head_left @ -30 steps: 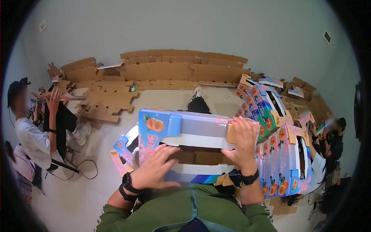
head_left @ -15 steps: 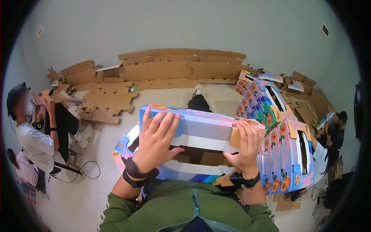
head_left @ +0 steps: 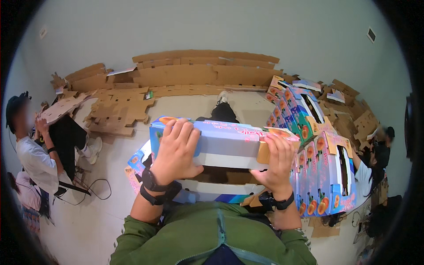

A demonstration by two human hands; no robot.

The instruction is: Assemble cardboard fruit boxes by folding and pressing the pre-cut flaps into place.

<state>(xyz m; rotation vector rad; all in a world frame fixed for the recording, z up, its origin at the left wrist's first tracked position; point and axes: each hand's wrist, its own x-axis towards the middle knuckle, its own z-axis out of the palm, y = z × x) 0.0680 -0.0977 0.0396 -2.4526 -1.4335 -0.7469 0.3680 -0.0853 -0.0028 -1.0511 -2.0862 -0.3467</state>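
Note:
In front of my body is a printed cardboard box [head_left: 229,143], lavender and blue with pink marks and orange fruit pictures. A long dark opening runs along the white-edged side facing me, with brown cardboard showing inside. My left hand [head_left: 174,152] grips the box's left end, fingers over the upper panel and thumb at the opening's edge. At the right end, beside a tan cardboard tab, my right hand [head_left: 276,163] holds it the same way. Both wrists wear black bands. Another printed box [head_left: 138,160] shows partly behind my left forearm; the rest of it is hidden.
Several finished-looking fruit-printed boxes [head_left: 327,176] stand in rows at my right. Flattened brown cardboard [head_left: 117,106] lies on the floor ahead and along the wall. A seated person [head_left: 37,154] works at left; another person [head_left: 375,154] is at far right. A cable [head_left: 104,194] curls on the floor.
The box and both my hands have moved slightly left, and its upper panel has tipped a little, showing more of the pink print. The person at left now holds a large cardboard sheet flatter.

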